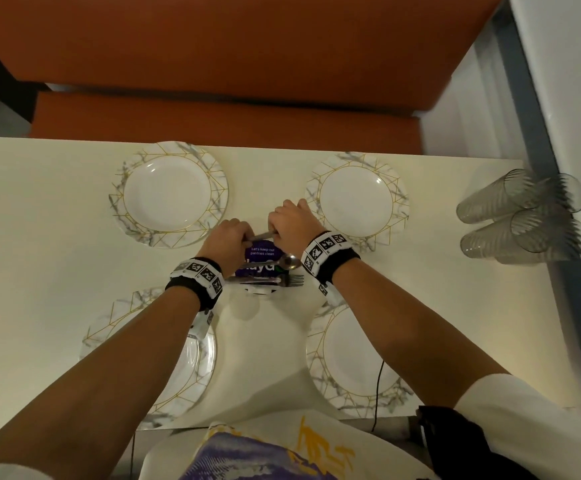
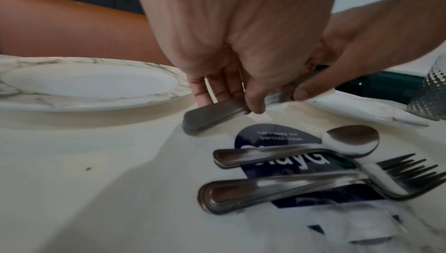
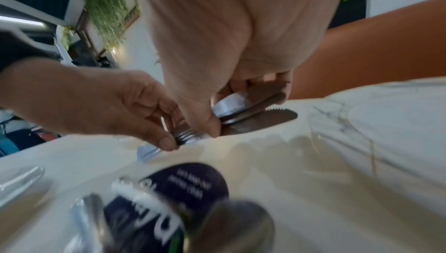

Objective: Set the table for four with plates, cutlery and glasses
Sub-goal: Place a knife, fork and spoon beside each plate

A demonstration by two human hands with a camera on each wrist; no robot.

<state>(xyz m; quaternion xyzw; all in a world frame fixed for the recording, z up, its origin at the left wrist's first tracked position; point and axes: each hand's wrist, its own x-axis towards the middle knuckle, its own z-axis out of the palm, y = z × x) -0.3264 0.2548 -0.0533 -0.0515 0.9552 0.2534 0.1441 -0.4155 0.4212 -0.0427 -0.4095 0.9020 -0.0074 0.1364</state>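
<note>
Four marbled plates sit on the white table: far left (image 1: 171, 194), far right (image 1: 358, 202), near left (image 1: 185, 375) and near right (image 1: 351, 365). Between the two far plates both hands hold one stack of knives (image 2: 212, 115) just above the table. My left hand (image 1: 244, 237) pinches the handles, thumb over fingers (image 2: 202, 96). My right hand (image 1: 275, 232) grips the serrated blades (image 3: 260, 121). A spoon (image 1: 289, 261) and stacked forks (image 1: 292, 279) lie on a purple sticker (image 1: 261, 252) in the middle. Several clear ribbed glasses (image 1: 524, 216) lie in a pile at the right end.
An orange bench (image 1: 230, 112) runs along the table's far edge. A grey and white wall strip (image 1: 559, 133) borders the right end behind the glasses. A thin black cable (image 1: 379, 393) crosses the near right plate.
</note>
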